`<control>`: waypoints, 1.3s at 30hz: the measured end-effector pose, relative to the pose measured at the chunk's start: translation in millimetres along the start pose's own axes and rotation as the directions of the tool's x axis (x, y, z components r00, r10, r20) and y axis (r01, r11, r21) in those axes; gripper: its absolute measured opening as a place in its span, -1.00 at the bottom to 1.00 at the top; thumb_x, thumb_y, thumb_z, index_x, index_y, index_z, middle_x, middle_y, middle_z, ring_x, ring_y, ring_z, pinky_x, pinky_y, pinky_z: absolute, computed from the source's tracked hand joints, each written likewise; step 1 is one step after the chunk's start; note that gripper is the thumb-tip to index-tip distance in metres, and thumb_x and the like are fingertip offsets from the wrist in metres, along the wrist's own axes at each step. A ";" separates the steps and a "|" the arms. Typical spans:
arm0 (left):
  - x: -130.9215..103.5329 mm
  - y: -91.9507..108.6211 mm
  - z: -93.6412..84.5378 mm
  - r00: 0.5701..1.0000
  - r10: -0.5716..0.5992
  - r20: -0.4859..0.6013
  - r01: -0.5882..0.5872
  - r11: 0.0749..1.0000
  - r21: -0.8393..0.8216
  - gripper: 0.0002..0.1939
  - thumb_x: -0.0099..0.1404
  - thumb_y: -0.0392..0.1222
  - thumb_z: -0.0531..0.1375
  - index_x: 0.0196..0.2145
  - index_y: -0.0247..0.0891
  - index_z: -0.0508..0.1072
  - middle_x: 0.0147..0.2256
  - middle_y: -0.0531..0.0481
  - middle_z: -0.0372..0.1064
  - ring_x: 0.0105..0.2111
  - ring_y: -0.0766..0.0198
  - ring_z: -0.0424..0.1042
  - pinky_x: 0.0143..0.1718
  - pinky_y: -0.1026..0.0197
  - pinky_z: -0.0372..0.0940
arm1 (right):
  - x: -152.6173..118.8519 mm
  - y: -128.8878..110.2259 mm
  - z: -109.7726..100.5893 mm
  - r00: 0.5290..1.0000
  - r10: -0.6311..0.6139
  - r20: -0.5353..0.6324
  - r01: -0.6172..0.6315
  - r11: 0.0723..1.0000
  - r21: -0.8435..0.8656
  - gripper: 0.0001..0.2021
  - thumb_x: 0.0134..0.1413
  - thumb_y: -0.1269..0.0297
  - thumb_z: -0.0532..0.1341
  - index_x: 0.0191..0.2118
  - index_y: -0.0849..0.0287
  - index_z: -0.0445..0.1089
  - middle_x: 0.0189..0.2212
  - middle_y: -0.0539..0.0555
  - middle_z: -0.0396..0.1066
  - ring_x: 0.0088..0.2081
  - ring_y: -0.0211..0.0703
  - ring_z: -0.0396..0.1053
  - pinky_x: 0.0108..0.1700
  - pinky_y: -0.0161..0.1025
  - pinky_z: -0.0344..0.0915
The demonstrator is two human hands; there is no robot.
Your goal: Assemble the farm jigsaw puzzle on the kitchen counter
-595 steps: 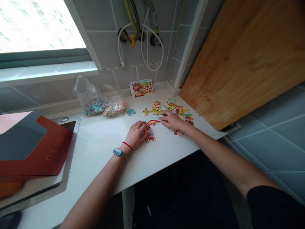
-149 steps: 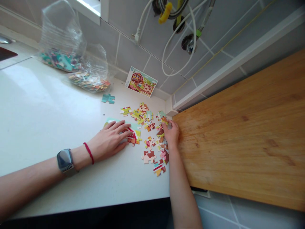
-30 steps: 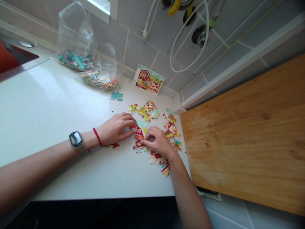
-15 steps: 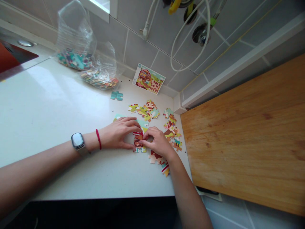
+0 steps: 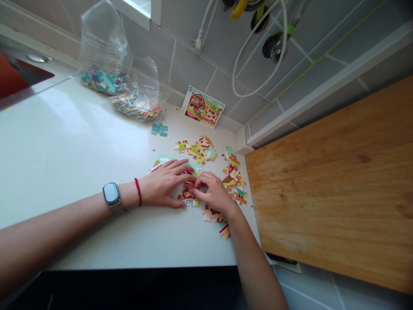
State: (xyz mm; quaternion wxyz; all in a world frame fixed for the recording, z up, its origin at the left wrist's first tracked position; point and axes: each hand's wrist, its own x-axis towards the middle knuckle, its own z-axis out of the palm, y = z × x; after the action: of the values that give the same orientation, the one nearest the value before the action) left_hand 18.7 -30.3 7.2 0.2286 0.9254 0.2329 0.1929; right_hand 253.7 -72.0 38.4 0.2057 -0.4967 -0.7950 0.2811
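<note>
My left hand (image 5: 166, 183), with a watch and a red string at its wrist, lies spread over joined puzzle pieces (image 5: 167, 158) on the white counter. My right hand (image 5: 211, 192) has its thumb and fingertips pinched at the right side of a piece with a brown-haired figure (image 5: 187, 195); whether it grips that piece is hidden. Loose puzzle pieces (image 5: 206, 150) lie beyond the hands, and more (image 5: 235, 176) are to the right. A cow-patterned piece (image 5: 211, 214) sits partly under my right wrist. The picture card (image 5: 203, 106) leans against the wall.
Two clear plastic bags (image 5: 105, 79) (image 5: 137, 105) of pieces stand at the back left, near a single teal piece (image 5: 159, 129). A wooden board (image 5: 332, 181) is on the right. A white cable (image 5: 237, 64) hangs against the tiled wall.
My left hand has shifted slightly right and its fingers spread over the joined pieces, showing more of their left edge. My right hand has hardly moved.
</note>
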 end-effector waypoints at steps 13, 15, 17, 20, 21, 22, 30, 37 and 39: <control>-0.9 -5.6 -4.6 1.000 0.003 0.014 -0.003 1.000 -0.022 -0.33 0.21 0.13 0.42 0.22 -0.08 0.46 0.29 -0.18 0.33 0.44 -0.35 0.06 0.37 -0.38 0.10 | 1.0 3.5 -4.8 0.998 0.051 0.034 -0.052 0.998 0.042 -0.86 0.18 0.44 0.43 -0.32 0.10 0.49 -0.31 -0.02 0.49 -0.19 -0.12 0.43 -0.07 -0.19 0.29; -0.8 -5.8 -4.6 1.000 0.004 0.015 -0.004 1.000 -0.020 -0.34 0.21 0.14 0.43 0.21 -0.08 0.48 0.29 -0.18 0.34 0.44 -0.36 0.05 0.36 -0.38 0.11 | 1.3 3.4 -4.9 0.998 0.056 0.030 -0.058 0.997 0.050 -0.85 0.16 0.44 0.44 -0.32 0.10 0.49 -0.31 -0.01 0.50 -0.18 -0.12 0.43 -0.06 -0.19 0.30; -0.9 -6.2 -4.4 1.000 0.007 0.014 -0.006 1.000 -0.017 -0.35 0.21 0.17 0.44 0.18 -0.07 0.50 0.28 -0.17 0.35 0.44 -0.37 0.05 0.37 -0.38 0.10 | 1.6 3.2 -4.8 0.998 0.057 0.028 -0.059 0.997 0.053 -0.86 0.17 0.44 0.45 -0.33 0.10 0.50 -0.30 -0.01 0.51 -0.17 -0.12 0.44 -0.06 -0.19 0.30; -1.3 -7.1 -3.4 1.000 0.006 0.001 -0.006 1.000 -0.017 -0.37 0.21 0.21 0.44 0.16 -0.05 0.51 0.27 -0.17 0.36 0.44 -0.35 0.05 0.37 -0.36 0.10 | 1.9 3.1 -4.7 0.998 0.059 0.027 -0.060 0.997 0.046 -0.87 0.17 0.43 0.44 -0.33 0.10 0.51 -0.30 -0.01 0.51 -0.18 -0.13 0.44 -0.06 -0.19 0.30; -1.4 -7.3 -3.1 1.000 0.004 -0.004 -0.004 1.000 -0.018 -0.37 0.21 0.21 0.43 0.16 -0.05 0.51 0.27 -0.16 0.36 0.44 -0.34 0.05 0.38 -0.35 0.09 | 1.8 3.1 -4.6 0.998 0.059 0.027 -0.060 0.997 0.042 -0.87 0.18 0.42 0.44 -0.33 0.10 0.51 -0.30 -0.01 0.51 -0.17 -0.13 0.44 -0.06 -0.20 0.30; -1.6 -7.5 -2.8 1.000 0.002 -0.006 -0.002 1.000 -0.019 -0.37 0.21 0.22 0.43 0.16 -0.04 0.51 0.27 -0.16 0.35 0.44 -0.34 0.05 0.38 -0.34 0.09 | 1.7 3.3 -4.6 0.998 0.058 0.029 -0.059 0.998 0.038 -0.87 0.18 0.42 0.44 -0.32 0.10 0.52 -0.30 -0.01 0.51 -0.17 -0.13 0.44 -0.06 -0.20 0.30; -3.0 -7.8 -1.3 1.000 0.016 0.003 -0.016 1.000 0.020 -0.31 0.21 0.34 0.38 0.17 -0.04 0.50 0.30 -0.17 0.33 0.40 -0.33 0.13 0.37 -0.39 0.08 | -0.2 6.4 -5.9 1.000 0.012 -0.005 -0.012 1.000 0.009 -0.92 0.21 0.35 0.43 -0.27 0.10 0.53 -0.28 0.01 0.47 -0.18 -0.13 0.44 -0.08 -0.20 0.34; -3.4 -3.7 -1.7 0.999 -0.008 0.038 0.006 0.999 0.054 -0.38 0.25 0.30 0.36 0.18 0.04 0.51 0.32 -0.15 0.30 0.39 -0.34 0.13 0.36 -0.42 0.04 | 0.2 9.7 -10.4 0.982 0.035 -0.187 -0.025 0.998 0.055 -0.90 0.33 0.27 0.31 -0.25 0.09 0.55 -0.27 0.06 0.52 -0.20 -0.12 0.48 -0.13 -0.19 0.39; -3.3 -2.2 -2.4 0.998 -0.014 0.056 0.010 0.997 0.070 -0.41 0.26 0.28 0.35 0.18 0.06 0.51 0.33 -0.15 0.28 0.39 -0.35 0.12 0.36 -0.45 0.02 | 0.2 11.1 -11.8 0.969 0.035 -0.243 -0.019 0.997 0.069 -0.88 0.33 0.26 0.30 -0.26 0.10 0.56 -0.29 0.05 0.52 -0.23 -0.13 0.47 -0.15 -0.19 0.39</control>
State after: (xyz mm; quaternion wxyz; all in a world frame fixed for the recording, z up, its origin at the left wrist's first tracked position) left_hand 14.2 -29.5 7.2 0.2037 0.9364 0.2387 0.1572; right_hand 268.2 -65.1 40.1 0.3140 -0.5314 -0.7471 0.2467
